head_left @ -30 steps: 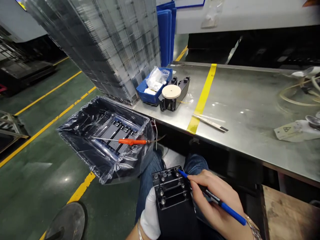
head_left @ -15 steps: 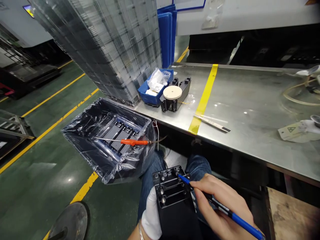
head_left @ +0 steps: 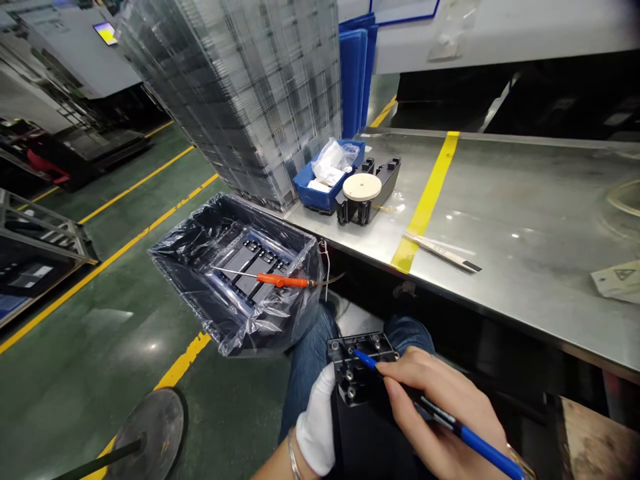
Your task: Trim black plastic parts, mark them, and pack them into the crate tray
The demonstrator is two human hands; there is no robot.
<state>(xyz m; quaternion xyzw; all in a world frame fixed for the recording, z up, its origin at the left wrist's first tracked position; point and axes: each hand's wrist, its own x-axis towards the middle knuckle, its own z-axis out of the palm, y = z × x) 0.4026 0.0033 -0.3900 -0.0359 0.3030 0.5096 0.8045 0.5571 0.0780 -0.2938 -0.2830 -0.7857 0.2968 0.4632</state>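
My left hand [head_left: 317, 421], in a white glove, grips the side of a black rectangular housing [head_left: 367, 430] held over my lap. Its end face carries several round metal studs or screws in rows. My bare right hand [head_left: 443, 413] holds a blue pen [head_left: 487, 451] like a writing tool. The pen's tip is at a stud near the left of the upper row; whether it touches cannot be made out. The left fingers behind the housing are hidden.
To the left, a plastic-lined bin [head_left: 170, 252] contains black housings; an orange-handled tool [head_left: 283, 281] lies across it. On the metal bench [head_left: 505, 207] are a blue box [head_left: 320, 198], a round cream disc [head_left: 362, 187] on black parts, and a pale flat stick [head_left: 445, 253]. Clear trays [head_left: 260, 93] are stacked behind.
The pen tip has moved leftward across the housing's end face, from a stud at the right to one nearer the left. The whole view has shifted, so the surroundings sit further right.
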